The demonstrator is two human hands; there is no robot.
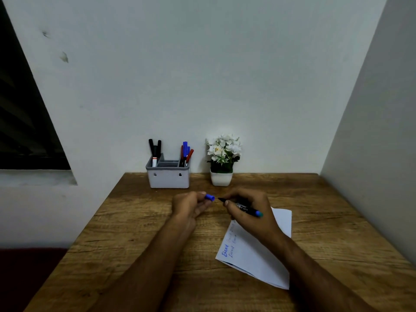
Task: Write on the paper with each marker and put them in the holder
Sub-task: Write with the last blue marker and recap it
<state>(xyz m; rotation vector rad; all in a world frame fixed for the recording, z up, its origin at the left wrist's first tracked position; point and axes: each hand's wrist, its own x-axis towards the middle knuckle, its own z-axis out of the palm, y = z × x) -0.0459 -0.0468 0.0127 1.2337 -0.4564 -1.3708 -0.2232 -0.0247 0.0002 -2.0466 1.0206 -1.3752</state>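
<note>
The left hand (191,204) pinches a blue cap (209,197) and the right hand (247,208) grips a blue marker (244,207), its bare tip aimed at the cap, just apart from it — both held above the table (139,221). The paper (252,255), already bearing blue lines, lies under the right forearm. This looks like the capping step; whether writing follows instead I cannot tell. Next, tip and cap must line up squarely, then the marker goes to the holder (168,176) at the back — where other markers stand.

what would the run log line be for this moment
left hand: pinches blue cap | right hand: grips uncapped marker | cap: off, near tip | paper: written | holder: markers inside
</note>
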